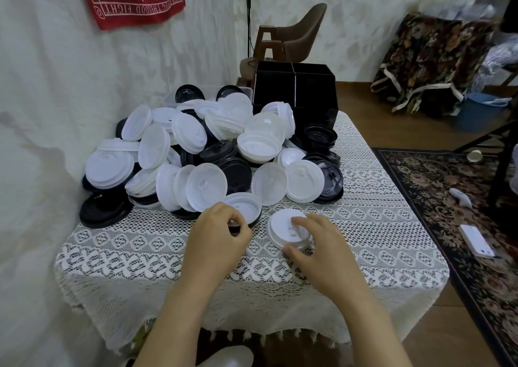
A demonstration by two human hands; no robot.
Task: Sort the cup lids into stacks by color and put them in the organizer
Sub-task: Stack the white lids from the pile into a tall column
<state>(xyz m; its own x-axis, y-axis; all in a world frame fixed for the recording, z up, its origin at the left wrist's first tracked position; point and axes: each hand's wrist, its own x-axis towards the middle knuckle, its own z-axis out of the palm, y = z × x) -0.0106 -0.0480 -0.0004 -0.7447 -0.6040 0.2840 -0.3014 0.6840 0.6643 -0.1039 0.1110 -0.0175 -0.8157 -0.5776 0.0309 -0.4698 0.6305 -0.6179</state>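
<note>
Lids (207, 153), round plastic, white and black, heaped, one black organizer (294, 86), left grip (215, 237) pinching upturned white lid (246, 204), right grip (316, 243) clamped on second white lid (283, 226)

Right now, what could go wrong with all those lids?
The pile is tall and loose, with lids leaning on edge. Tugging one from its foot, where the left hand is, might start a slide. The black lid by the left edge of the table could drop off.
</note>
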